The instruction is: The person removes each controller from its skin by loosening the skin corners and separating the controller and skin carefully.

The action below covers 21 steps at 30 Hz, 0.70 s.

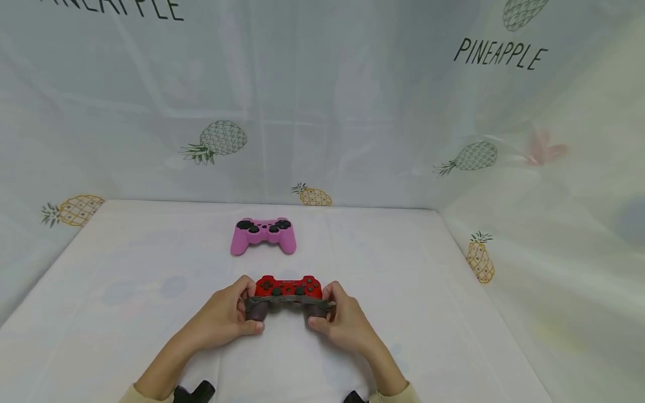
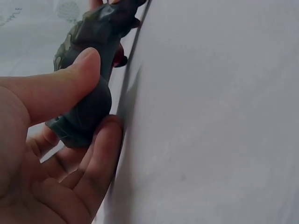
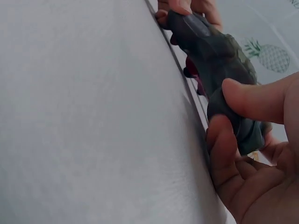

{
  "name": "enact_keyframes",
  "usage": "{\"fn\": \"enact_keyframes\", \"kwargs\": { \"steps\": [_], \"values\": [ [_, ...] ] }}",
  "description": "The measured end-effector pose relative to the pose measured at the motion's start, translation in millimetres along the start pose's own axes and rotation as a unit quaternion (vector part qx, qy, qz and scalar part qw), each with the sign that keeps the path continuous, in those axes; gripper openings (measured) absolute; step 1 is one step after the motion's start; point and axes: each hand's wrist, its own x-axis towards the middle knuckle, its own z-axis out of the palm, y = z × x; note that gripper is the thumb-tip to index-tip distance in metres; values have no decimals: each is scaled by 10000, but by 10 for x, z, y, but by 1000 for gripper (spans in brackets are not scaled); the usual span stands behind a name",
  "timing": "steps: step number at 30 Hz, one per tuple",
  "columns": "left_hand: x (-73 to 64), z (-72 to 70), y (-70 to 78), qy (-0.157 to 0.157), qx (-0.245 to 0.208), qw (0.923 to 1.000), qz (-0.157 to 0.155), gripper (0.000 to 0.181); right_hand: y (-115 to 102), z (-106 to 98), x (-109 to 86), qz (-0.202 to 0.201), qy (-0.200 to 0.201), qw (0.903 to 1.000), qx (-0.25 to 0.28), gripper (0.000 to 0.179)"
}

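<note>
A red game controller (image 1: 289,286) is gripped at the middle of the white table, its buttons facing up. A dark, rubbery cover (image 1: 287,300) wraps its two handles and crosses its near side, while the red top stays bare. My left hand (image 1: 229,316) holds the covered left handle, thumb on the near side and fingers round the outer edge. On the other handle, my right hand (image 1: 347,322) has the same hold. In both wrist views the cover (image 2: 91,35) shows greenish patches along its edge, and the thumbs press on its rounded handle ends (image 3: 222,105).
Farther back on the table (image 1: 378,240) lies a pink game controller (image 1: 264,231) with black sticks, handles toward me. A pale curtain (image 1: 322,101) printed with pineapples hangs behind the table's back edge and along its right side.
</note>
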Motion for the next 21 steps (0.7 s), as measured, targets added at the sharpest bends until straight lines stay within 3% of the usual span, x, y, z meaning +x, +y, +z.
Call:
{"fn": "enact_keyframes", "kwargs": {
  "steps": [5, 11, 15, 21],
  "values": [
    [1, -8, 23, 68, -261, 9996, -38, 64, -14, 7, 4, 164, 84, 9993, 324, 48],
    [-6, -1, 24, 307, -162, 9993, -130, 63, -15, -5, 13, 79, 0, 9989, 461, 61],
    [-13, -8, 16, 352, -150, 9992, -75, 64, -3, -4, 15, -65, 5, 9992, 395, 68],
    [-38, -13, 28, 313, 45, 9993, 184, 62, 6, 6, 4, -264, 95, 9996, -21, 57]
  ]
}}
